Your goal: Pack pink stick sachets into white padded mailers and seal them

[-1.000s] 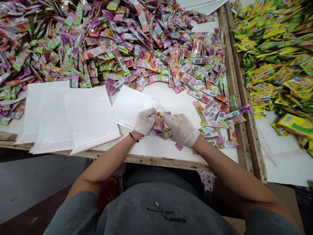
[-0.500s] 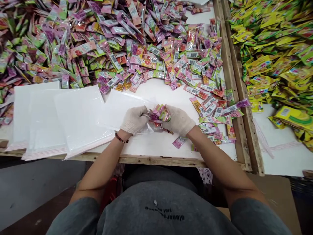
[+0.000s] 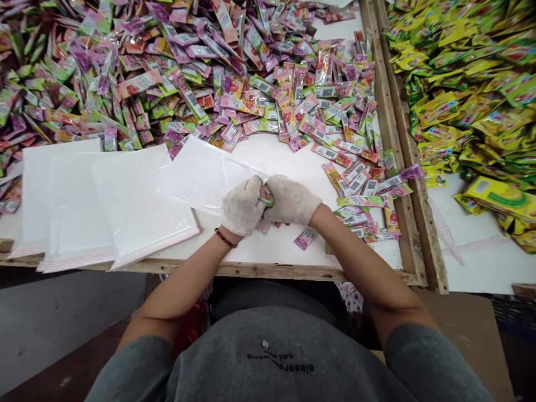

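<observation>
White table [image 3: 293,159]: sachet heap [image 3: 184,95] on far side.
Left hand [image 3: 243,206] and right hand [image 3: 292,199], gloved, together; both closed round sachets [image 3: 270,201]. Bag [image 3: 195,173] beside the left.

Head-worn camera looks forward and down at hands [image 3: 243,205] [image 3: 292,200], table [image 3: 288,162].

the left hand [image 3: 243,206] and right hand [image 3: 292,200] wear off-white knitted gloves [image 3: 238,218], greyish in patches. a bracelet [image 3: 225,238] of round brown beads circles the left wrist. below the bench's [image 3: 276,270] front edge shows a faded grey short-sleeved shirt [image 3: 234,357], with dark lettering [image 3: 282,362] under a small pale mark [image 3: 265,345].
</observation>
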`<state>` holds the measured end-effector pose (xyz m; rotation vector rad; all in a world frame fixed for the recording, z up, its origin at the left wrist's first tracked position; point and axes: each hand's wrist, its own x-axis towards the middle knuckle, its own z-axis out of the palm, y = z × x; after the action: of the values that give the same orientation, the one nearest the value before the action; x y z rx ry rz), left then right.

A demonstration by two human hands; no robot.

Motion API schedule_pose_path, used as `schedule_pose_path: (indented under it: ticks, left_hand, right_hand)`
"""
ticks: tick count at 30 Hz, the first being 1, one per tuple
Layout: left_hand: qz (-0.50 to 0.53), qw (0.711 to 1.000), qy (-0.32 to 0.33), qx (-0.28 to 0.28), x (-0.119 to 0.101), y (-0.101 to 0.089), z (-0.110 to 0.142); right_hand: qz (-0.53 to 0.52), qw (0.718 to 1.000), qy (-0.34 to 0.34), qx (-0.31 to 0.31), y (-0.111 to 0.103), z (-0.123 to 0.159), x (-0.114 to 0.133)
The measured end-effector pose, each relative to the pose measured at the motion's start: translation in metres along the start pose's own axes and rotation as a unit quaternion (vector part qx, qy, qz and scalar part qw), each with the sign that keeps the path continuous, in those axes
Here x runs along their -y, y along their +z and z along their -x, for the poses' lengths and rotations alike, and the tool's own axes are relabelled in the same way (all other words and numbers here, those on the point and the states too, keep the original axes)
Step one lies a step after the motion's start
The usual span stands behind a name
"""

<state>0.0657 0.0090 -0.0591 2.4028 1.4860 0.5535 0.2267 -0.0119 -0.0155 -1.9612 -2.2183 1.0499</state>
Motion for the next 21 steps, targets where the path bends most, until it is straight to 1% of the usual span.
schedule_pose_path:
  ticks: [2,3,5,8,10,12,14,16,17,18,19,21]
  left_hand:
    - [0.011,1.000,-0.013,0.009,0.003,0.000,0.002]
    - [0.020,1.000,-0.012,0.011,0.003,-0.001,0.004]
    - [0.039,0.999,0.005,0.014,0.000,-0.002,0.008]
    - [0.063,0.997,0.026,0.023,-0.005,-0.002,0.011]
    - [0.071,0.997,0.011,0.025,-0.003,-0.002,0.010]
    - [0.079,0.997,-0.010,0.018,0.002,-0.002,0.008]
    - [0.089,0.996,-0.017,0.008,0.005,0.000,0.007]
    - [0.101,0.995,-0.012,0.008,0.004,0.002,0.006]
    - [0.113,0.993,-0.009,0.011,0.002,0.003,0.005]
    - [0.134,0.991,-0.009,0.016,0.000,0.003,0.004]
    - [0.167,0.986,-0.017,0.021,-0.001,0.003,0.002]
    - [0.266,0.962,-0.059,0.024,-0.001,0.001,-0.004]
  right_hand:
    - [0.020,0.996,-0.031,-0.075,0.012,0.007,-0.005]
    - [0.032,0.994,-0.041,-0.096,0.017,0.008,-0.006]
    - [0.059,0.993,-0.029,-0.103,0.022,0.005,-0.005]
    - [0.077,0.994,0.015,-0.080,0.019,-0.010,-0.003]
    - [0.040,0.996,-0.002,-0.077,0.016,-0.018,-0.010]
    - [-0.045,0.992,-0.044,-0.111,0.021,-0.021,-0.022]
    - [-0.157,0.968,-0.063,-0.184,0.037,-0.022,-0.034]
    - [-0.243,0.931,-0.045,-0.268,0.058,-0.024,-0.040]
    - [-0.270,0.915,-0.034,-0.299,0.068,-0.027,-0.040]
    - [-0.291,0.902,-0.031,-0.317,0.075,-0.031,-0.038]
    - [-0.309,0.894,-0.037,-0.322,0.079,-0.035,-0.037]
    - [-0.340,0.884,-0.054,-0.316,0.073,-0.043,-0.037]
